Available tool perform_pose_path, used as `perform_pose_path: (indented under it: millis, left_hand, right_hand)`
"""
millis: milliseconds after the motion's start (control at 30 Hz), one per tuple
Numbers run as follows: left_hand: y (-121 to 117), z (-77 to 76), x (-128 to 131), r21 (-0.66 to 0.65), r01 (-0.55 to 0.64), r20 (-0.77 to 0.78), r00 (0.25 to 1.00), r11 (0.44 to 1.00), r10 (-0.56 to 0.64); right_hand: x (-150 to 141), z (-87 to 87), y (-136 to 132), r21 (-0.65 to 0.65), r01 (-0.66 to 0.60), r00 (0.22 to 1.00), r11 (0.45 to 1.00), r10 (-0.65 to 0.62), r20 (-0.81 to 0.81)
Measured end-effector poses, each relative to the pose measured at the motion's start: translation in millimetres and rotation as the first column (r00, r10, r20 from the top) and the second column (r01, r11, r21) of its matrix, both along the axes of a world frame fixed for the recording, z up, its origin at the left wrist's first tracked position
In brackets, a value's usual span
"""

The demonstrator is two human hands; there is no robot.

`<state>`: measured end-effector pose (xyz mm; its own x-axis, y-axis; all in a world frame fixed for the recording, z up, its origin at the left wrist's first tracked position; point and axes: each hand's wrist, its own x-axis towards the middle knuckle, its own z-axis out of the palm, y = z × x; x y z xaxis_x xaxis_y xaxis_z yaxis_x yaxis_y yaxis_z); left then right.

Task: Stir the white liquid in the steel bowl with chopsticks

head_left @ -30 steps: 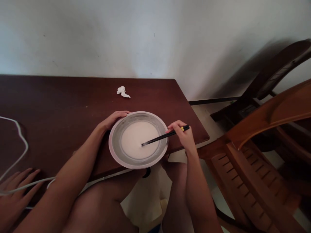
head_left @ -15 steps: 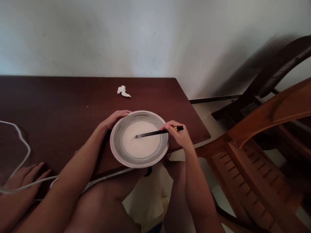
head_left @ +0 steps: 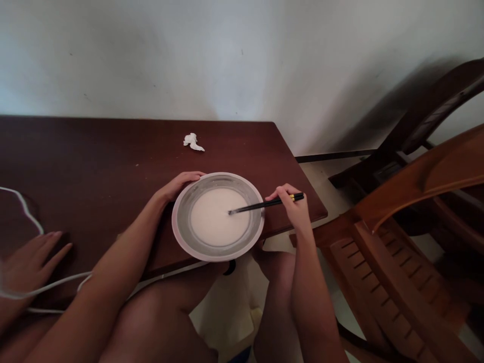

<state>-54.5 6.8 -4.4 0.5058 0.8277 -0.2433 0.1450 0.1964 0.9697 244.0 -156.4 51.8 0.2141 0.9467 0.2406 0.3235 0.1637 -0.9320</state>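
A wide metal bowl (head_left: pixel 181 229) with a pale pinkish rim stands at the table's front edge. White liquid (head_left: pixel 215 222) covers its bottom. My left hand (head_left: pixel 180 184) grips the bowl's far left rim, its fingers partly hidden behind it. In my right hand (head_left: pixel 293 204) is a pair of black chopsticks (head_left: pixel 257 205) with gold bands near the top. They slant down to the left over the bowl's right rim, and their tips are in the white liquid, right of its middle.
Behind the bowl a crumpled white tissue (head_left: pixel 193 142) lies on the dark brown table (head_left: pixel 94 156). Another person's hand (head_left: pixel 34 259) rests on the table at the left beside a white cable (head_left: pixel 28 209). Wooden chairs (head_left: pixel 378 262) stand at the right, and a wall rises behind the table.
My right hand and the chopsticks have moved to the right, drawing the tips across the liquid. The other person's hand has shifted slightly up and left. My left hand stays on the bowl.
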Motion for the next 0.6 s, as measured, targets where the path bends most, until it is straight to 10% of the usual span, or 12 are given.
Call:
perform_pose_path:
  millis: [167, 367, 600]
  left_hand:
    - [0.2, 0.9, -0.8, 0.031, -0.020, -0.031, 0.999, 0.999, 0.021]
    - [2.0, -3.1, -1.2, 0.012, -0.008, 0.002, 1.000, 1.000, 0.008]
    - [1.3, -1.1, -0.6, 0.016, -0.019, -0.011, 1.000, 1.000, 0.020]
  right_hand:
    - [-2.5, -0.7, -0.4, -0.050, -0.212, 0.977, 0.976, 0.212, 0.000]
    - [0.4, -1.3, 1.2, 0.009, 0.039, 0.998, 0.999, -0.038, -0.044]
    - [-6.2, -2.4, 2.3, -0.022, -0.161, 0.987, 0.987, 0.162, 0.014]
